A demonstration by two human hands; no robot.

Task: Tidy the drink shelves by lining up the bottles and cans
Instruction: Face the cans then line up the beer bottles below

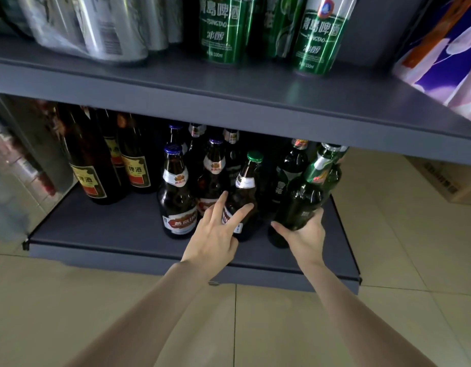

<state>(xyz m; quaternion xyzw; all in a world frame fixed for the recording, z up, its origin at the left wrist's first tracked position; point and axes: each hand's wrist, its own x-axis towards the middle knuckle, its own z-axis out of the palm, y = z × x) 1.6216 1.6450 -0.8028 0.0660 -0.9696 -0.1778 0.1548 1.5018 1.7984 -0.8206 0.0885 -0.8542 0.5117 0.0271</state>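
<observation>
tidying bottles on lower shelf (102,231)
right hand (304,235) grips tilted green bottle (305,200) at its base, likely to reposition it; left hand (215,234), fingers spread, touches green-capped brown bottle (245,192), probably steadying it.

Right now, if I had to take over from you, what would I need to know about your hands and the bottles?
Left hand: open, straight fingers touching the brown bottle with the green cap on the lower shelf.
Right hand: grip around the base of a tilted green bottle, at the shelf's right end.
Blue-capped brown bottles stand left of it; tall dark bottles further left.
Green cans stand on the upper shelf.
Done: nothing looks lined up yet.
Left: stand the green bottle upright, straighten the rows, then the cans.
</observation>
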